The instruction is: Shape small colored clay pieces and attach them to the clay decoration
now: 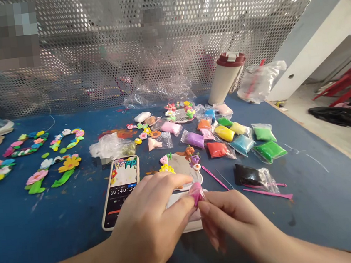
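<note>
A small clear bag of magenta clay (197,191) is between my two hands, above a white board (193,226). My left hand (154,209) comes over the bag from the left, its thumb and fingers closed on it. From the right, my right hand (234,215) pinches the bag's lower edge between thumb and forefinger. Just beyond them lies a white-framed mirror-like plate (180,164) decorated with small clay figures. A phone (120,191) showing a timer and a colourful picture lies left of it, partly covered by my left hand.
Several bags of coloured clay (218,149) spread across the blue table (62,218). Pink tools (268,193) and a black clay bag (249,175) lie at right. Flower-covered clay shapes (54,171) sit left. A tumbler (225,80) stands before the perforated metal screen (97,43).
</note>
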